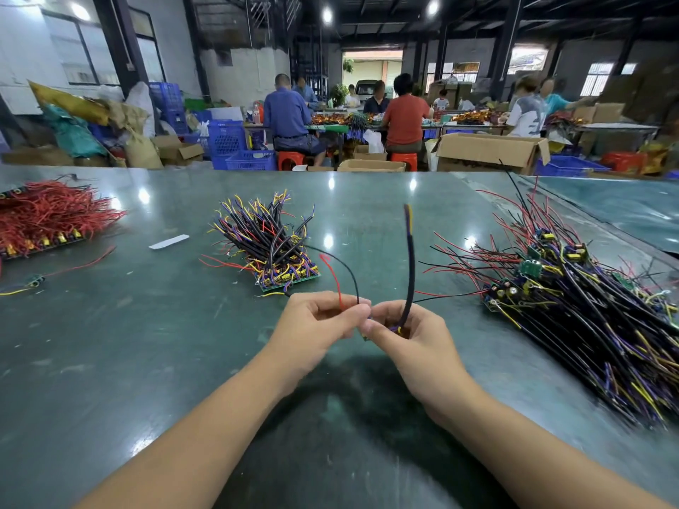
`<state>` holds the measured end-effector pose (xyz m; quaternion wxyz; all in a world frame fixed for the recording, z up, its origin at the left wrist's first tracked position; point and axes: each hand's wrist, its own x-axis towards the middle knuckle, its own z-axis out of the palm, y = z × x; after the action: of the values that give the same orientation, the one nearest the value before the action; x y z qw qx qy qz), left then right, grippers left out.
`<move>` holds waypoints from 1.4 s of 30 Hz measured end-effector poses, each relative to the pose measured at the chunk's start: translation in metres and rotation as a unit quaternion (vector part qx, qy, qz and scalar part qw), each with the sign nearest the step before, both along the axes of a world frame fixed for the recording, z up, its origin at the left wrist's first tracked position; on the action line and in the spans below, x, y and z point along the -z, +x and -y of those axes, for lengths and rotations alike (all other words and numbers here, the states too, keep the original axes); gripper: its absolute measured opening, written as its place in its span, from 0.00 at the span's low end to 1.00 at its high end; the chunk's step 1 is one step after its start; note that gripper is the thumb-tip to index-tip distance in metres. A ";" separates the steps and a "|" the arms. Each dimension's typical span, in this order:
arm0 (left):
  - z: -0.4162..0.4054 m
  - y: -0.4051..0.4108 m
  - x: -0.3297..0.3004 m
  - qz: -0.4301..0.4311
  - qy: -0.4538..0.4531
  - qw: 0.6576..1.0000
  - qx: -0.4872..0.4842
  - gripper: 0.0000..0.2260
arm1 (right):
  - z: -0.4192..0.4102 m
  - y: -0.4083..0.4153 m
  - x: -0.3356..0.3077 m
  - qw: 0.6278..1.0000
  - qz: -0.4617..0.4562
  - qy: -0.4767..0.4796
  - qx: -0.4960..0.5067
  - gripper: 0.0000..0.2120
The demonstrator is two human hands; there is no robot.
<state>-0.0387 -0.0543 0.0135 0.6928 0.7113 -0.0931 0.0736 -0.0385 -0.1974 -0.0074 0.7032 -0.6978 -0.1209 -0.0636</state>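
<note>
Two thin leads, a red wire (332, 275) and a black wire (349, 270), are pinched between the thumb and forefinger of my left hand (319, 325), held just above the near middle of the green table (147, 343). My right hand (408, 336) has its fingers curled round the foot of a thick black sleeved cable (410, 259) that stands up and leans toward the far side. Where all three meet, only a sliver of a small board (365, 338) shows between my thumbs, so I cannot tell how well the joints sit. That is my main worry: if my hands pull apart or twist against each other, the strain goes straight into those joints, and a lead could tear off. The thin leads arch loosely, so a slack pinch would let one slip free. Stray red and black ends from the big heap of wired boards (588, 325) on the right reach to just beside my right hand and could hook the cable. The stack of boards (272, 251) beyond my left hand could snag the arching leads.
</note>
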 end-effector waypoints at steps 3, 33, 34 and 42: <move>0.000 0.003 0.000 0.016 -0.001 1.000 -0.022 0.05 | -0.001 0.000 -0.001 1.000 0.016 -0.014 0.002 0.04; -0.083 0.024 -0.013 -0.041 0.066 0.997 -0.013 0.06 | 0.035 0.008 -0.020 0.996 0.027 -0.076 -0.025 0.09; -0.084 0.024 -0.013 -0.045 0.060 0.997 -0.006 0.05 | 0.038 0.008 -0.021 0.995 0.025 -0.086 -0.037 0.08; -0.097 0.022 -0.015 -0.043 0.065 0.996 0.041 0.06 | 0.047 0.007 -0.033 0.980 0.000 -0.157 -0.120 0.06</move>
<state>-0.0164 0.0429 0.0289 0.6505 0.7532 -0.0970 0.0084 -0.0314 -0.2447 0.0252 0.5874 -0.7799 -0.2124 0.0407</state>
